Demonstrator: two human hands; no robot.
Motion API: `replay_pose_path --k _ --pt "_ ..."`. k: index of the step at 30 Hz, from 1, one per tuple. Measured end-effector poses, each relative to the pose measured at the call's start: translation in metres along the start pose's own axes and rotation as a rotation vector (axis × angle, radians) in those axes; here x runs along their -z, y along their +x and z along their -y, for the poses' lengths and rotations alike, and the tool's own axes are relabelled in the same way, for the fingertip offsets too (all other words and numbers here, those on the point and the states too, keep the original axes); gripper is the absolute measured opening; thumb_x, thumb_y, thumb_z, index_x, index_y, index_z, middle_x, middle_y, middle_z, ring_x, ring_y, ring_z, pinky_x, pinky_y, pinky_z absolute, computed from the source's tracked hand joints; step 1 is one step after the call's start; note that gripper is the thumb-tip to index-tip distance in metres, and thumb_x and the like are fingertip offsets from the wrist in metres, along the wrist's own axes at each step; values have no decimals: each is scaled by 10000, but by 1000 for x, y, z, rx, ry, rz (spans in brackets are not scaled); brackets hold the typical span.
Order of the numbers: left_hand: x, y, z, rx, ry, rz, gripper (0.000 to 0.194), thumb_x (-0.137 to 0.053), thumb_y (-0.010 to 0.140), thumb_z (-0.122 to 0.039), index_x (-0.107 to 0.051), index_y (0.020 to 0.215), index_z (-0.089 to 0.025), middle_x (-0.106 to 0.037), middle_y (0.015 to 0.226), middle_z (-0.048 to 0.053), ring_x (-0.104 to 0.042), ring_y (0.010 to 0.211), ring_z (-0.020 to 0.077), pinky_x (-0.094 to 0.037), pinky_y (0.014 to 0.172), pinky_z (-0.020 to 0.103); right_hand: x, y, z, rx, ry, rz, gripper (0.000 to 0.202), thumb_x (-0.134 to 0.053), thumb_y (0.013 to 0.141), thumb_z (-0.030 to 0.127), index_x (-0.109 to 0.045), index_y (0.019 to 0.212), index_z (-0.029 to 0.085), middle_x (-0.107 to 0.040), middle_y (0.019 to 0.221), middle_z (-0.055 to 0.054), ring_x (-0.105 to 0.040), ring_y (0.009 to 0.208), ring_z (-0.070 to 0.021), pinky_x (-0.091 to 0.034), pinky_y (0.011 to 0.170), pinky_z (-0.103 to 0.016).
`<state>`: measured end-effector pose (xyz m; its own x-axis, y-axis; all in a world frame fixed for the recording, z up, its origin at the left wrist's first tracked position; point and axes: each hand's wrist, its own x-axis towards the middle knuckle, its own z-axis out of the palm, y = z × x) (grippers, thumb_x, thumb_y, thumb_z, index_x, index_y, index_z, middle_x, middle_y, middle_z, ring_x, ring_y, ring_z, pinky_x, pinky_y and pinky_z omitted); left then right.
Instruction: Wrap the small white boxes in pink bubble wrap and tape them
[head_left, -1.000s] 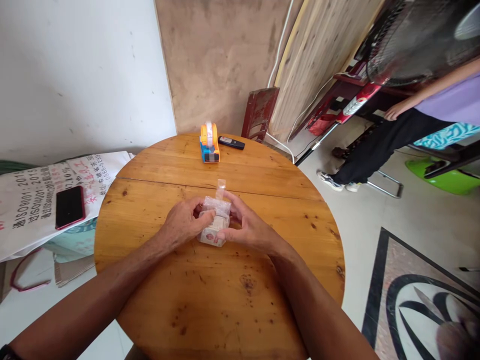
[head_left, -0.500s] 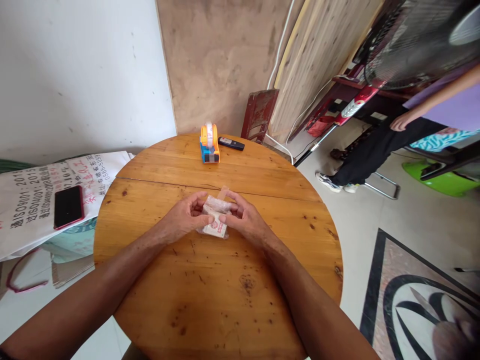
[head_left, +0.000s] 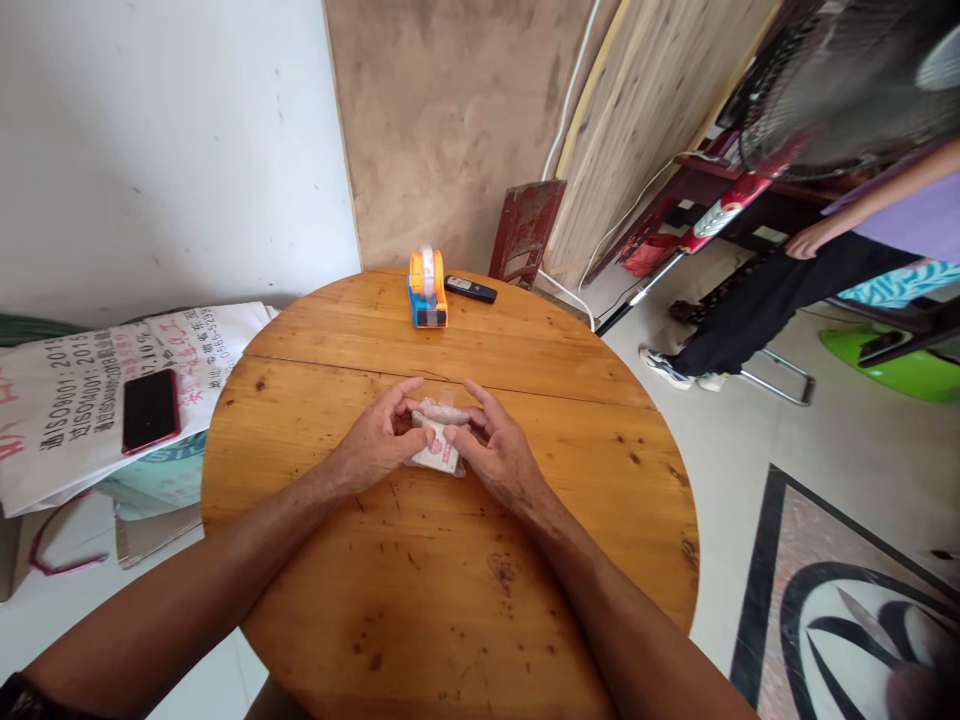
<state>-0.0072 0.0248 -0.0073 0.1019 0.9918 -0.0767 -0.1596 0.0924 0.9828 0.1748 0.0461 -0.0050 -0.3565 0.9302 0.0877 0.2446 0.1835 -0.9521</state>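
Observation:
A small white packet with red print (head_left: 441,455), covered in clear, crinkled plastic, is between my hands near the middle of the round wooden table (head_left: 450,580). My left hand (head_left: 382,430) grips its left side, thumb on top and fingers behind the far edge. On the right side, my right hand (head_left: 495,440) holds it the same way, with the index finger raised off it. A short strip of clear tape (head_left: 448,397) shows at the packet's far end. Part of the plastic is hidden by my fingers.
Toward the far edge stand an orange and blue tape dispenser (head_left: 427,290) and a black remote control (head_left: 470,289). A phone (head_left: 151,411) lies on printed white sacking (head_left: 82,365) at left. At right are a fan (head_left: 817,100) and a person in dark trousers (head_left: 750,310).
The plastic at the packet's far end is folded lower, and the tape strip shows less above it. My fingers are spread a little wider. The whole view has shifted slightly.

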Motion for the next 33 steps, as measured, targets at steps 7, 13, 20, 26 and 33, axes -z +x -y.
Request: replay_pose_path --k 7,13,20,26,33 --pt "-1 -1 -1 -25 -7 20 817 -735 667 -207 -384 1403 -152 -660 1110 79 -641 877 159 -514 745 263 0 -1 -6 55 10 4 702 -605 860 354 -316 1472 172 -728 1093 -100 -685 907 -215 -545 813 -369" --pt "-4 -3 -2 -16 -23 6 835 -732 654 -185 -376 1409 -142 -670 1121 90 -649 889 166 -524 761 275 -3 4 -4 32 165 -72 681 -670 814 421 -392 1397 206 -698 1132 -112 -672 1021 -240 -534 875 -396" --pt "-3 -2 -1 -34 29 3 798 -726 654 -184 -411 1387 -151 -679 1116 81 -649 881 168 -525 771 289 -9 17 4 -35 389 -135 549 -709 773 420 -476 1227 217 -717 932 -43 -681 841 -197 -545 763 -348" --pt "-4 -2 0 -75 41 15 767 -730 663 -195 -425 1366 -151 -684 1083 81 -659 889 181 -527 768 296 -8 18 9 41 369 -190 461 -732 735 321 -535 1139 221 -694 826 4 -642 734 -153 -510 717 -308" --pt "-3 -3 0 -75 57 12 741 -739 665 -209 -450 1346 -155 -671 1067 73 -646 881 175 -521 765 294 -9 15 14 122 261 -204 261 -695 754 272 -619 998 216 -663 794 11 -618 693 -129 -498 661 -264"
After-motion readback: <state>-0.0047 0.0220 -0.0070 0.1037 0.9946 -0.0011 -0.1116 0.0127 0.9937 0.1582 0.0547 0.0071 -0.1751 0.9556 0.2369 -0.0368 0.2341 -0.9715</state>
